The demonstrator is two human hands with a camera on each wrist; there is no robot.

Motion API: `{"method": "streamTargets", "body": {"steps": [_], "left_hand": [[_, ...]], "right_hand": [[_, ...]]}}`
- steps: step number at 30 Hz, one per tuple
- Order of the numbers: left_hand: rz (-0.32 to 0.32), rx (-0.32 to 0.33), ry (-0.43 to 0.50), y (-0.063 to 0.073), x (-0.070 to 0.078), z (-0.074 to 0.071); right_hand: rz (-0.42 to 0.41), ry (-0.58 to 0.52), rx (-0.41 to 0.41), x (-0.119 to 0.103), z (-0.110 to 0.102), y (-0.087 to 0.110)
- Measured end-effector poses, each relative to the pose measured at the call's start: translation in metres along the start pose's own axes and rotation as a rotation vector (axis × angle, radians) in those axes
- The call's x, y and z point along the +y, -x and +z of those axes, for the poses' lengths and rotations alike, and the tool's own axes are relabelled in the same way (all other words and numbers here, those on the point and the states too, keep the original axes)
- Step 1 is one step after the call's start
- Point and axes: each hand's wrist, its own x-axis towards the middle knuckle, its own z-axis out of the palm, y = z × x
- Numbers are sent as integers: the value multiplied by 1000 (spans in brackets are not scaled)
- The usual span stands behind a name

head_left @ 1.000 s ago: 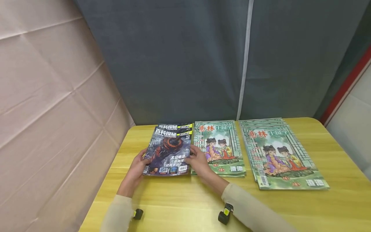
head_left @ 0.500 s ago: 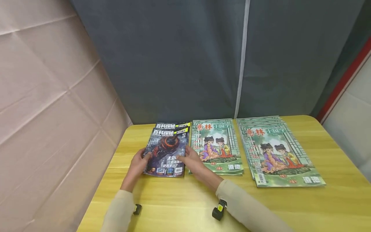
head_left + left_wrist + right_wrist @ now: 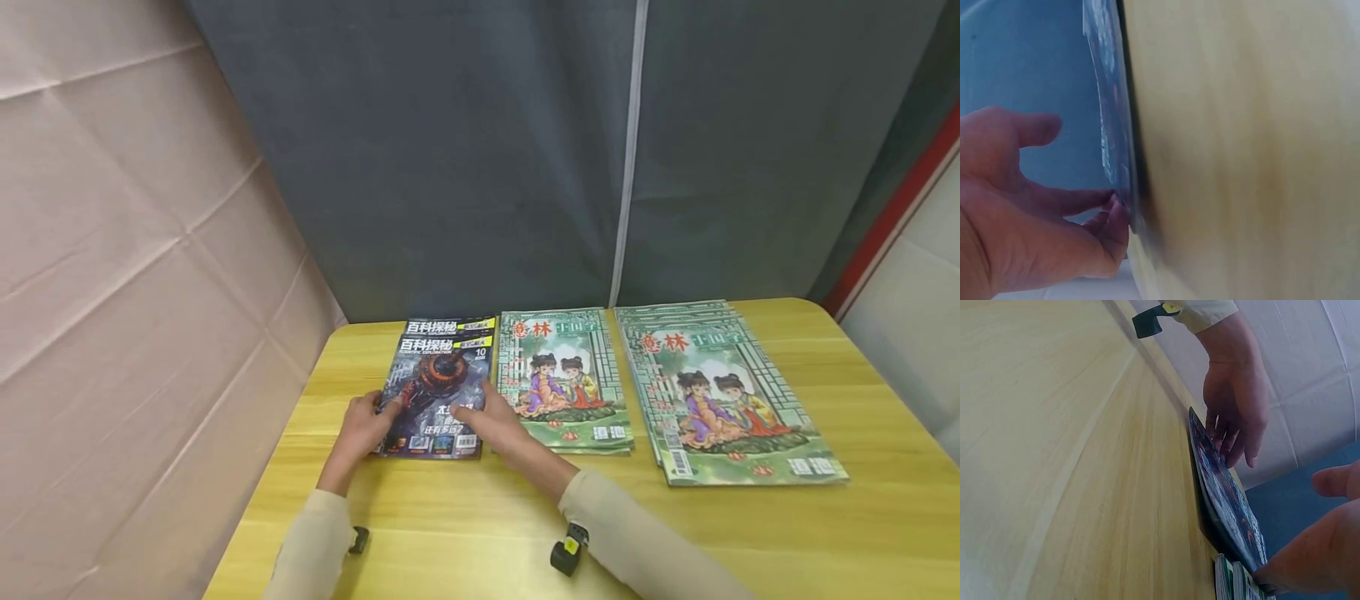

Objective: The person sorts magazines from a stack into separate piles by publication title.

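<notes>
Apparently a squaring-up job, as I judge it. Dark magazine (image 3: 438, 375) sits at the left end of the yellow table (image 3: 450, 521), between both hands; title strip of a second dark magazine (image 3: 431, 327) shows past its top edge. Left hand (image 3: 366, 423) has fingertips against the left edge, thumb held clear in its wrist view. Right hand (image 3: 497, 423) opposite, likewise: thumb raised, fingers at the side. Loose contact, spread about the magazine's width; no pinch that I can make out.

To do it well: even, light pressure from both sides, slide rather than lift, keep corners from curling, line the top edges up.

Edges and room: green pile (image 3: 562, 429) is just beside on the right, so little knuckle space there; fanned green stack (image 3: 750, 462) farther right. Dark curtain (image 3: 465, 167) rises behind the far edge. Easiest room: bare wood at the near side and a strip to the left
</notes>
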Motion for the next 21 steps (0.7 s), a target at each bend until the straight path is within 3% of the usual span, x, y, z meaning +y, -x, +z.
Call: {"method": "streamTargets", "body": {"steps": [4,10,19,21], "left_hand": [[-12,-26,-29,1,4,0],[59,5,-8,4,20,-1],[104,-101,143,15,64,10],[156,-119,174,15,72,18]], "right_hand": [[-44,-36,-2,-3,-5,4],[-139,-35,15,-7,-26,13],[-90,106,136,5,-105,1],[-95,160,180,8,-122,2]]}}
